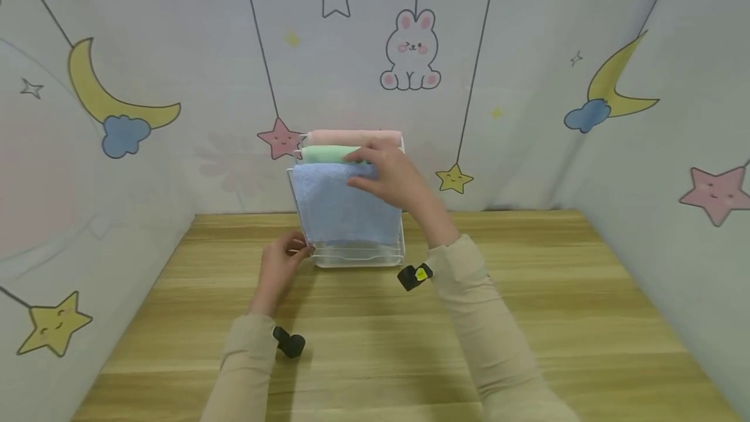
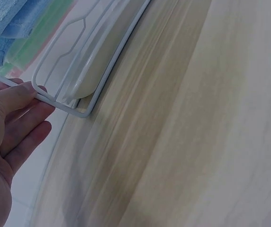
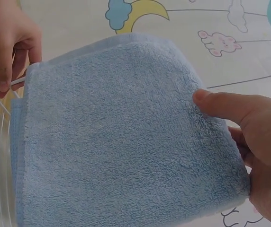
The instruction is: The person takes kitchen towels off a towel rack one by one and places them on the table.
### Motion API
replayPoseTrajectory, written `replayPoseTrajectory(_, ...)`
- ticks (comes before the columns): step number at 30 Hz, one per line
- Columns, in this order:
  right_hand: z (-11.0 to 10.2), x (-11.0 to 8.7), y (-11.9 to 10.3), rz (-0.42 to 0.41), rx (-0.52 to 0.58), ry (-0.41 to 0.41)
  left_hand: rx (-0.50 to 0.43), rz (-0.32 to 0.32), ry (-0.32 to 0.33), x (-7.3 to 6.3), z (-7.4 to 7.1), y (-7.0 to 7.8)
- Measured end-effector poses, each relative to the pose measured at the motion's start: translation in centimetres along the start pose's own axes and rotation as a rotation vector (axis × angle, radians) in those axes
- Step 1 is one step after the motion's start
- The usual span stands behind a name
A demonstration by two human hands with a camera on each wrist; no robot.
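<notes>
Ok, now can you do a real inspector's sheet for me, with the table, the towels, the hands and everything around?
Surface: table with a wood-grain look.
Towels: blue towel at the front of the white rack; green towel and pink towel behind it.
Rack base: a pale tray sits inside.
Clutter: nothing seen.
Left hand: holds the rack's wire low at its side.
Right hand: holds the blue towel near its top edge.
Cables: nothing seen.
Surroundings: pale walls with cartoon prints.
</notes>
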State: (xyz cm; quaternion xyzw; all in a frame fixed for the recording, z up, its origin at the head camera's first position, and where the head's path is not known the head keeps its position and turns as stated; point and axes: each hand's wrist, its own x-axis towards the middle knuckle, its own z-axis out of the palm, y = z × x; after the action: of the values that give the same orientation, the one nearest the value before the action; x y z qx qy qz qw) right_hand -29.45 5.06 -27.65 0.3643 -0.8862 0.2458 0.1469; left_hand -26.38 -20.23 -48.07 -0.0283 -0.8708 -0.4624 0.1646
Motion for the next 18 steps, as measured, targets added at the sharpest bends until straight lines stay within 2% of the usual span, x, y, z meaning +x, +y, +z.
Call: replayPoseTrajectory(18,1.4,0.0,-0.3,0.01,0.003,0.224,0.028,-0.017,-0.012,-0.1,-0.2,0.5)
